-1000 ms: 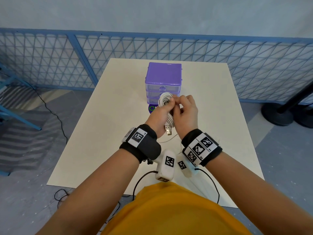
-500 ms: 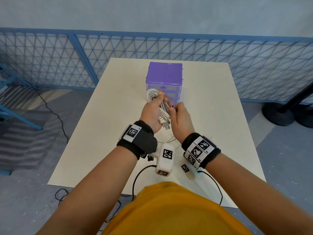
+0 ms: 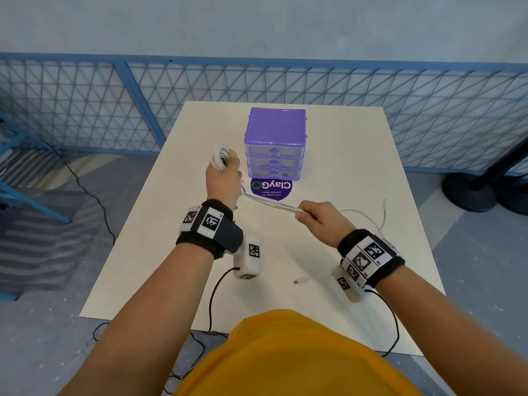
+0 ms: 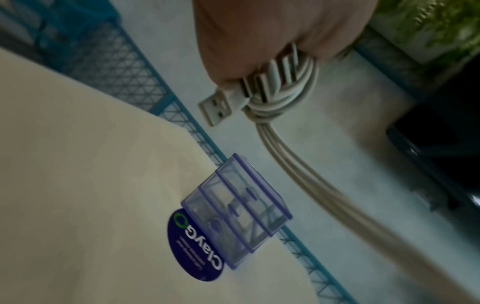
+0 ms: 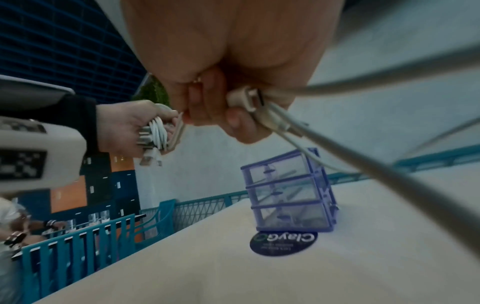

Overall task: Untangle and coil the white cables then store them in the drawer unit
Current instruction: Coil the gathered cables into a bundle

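Note:
My left hand (image 3: pixel 224 174) grips a coil of white cable (image 3: pixel 219 158) held up just left of the purple drawer unit (image 3: pixel 275 144); its three drawers are shut. In the left wrist view the coil (image 4: pixel 283 90) sits in my fist with a USB plug (image 4: pixel 215 107) sticking out. Several taut white strands (image 3: pixel 271 203) run from the coil to my right hand (image 3: pixel 310 215), which grips them above the table's middle. In the right wrist view the right hand (image 5: pixel 233 115) also holds a white connector (image 5: pixel 248 98). More white cable (image 3: pixel 371 217) trails loose on the table behind that hand.
A round dark ClayGo sticker (image 3: pixel 271 188) lies in front of the drawer unit. A small white connector (image 3: pixel 300 280) rests on the cream table (image 3: pixel 177 252) near me. A blue mesh fence (image 3: pixel 114 110) runs behind the table, and black stand bases (image 3: pixel 468 190) sit on the floor to the right.
My hands have parted. The left hand carried the coil leftward, clear of the drawer front. The right hand pulled several strands out to the right and toward me, stretching them taut.

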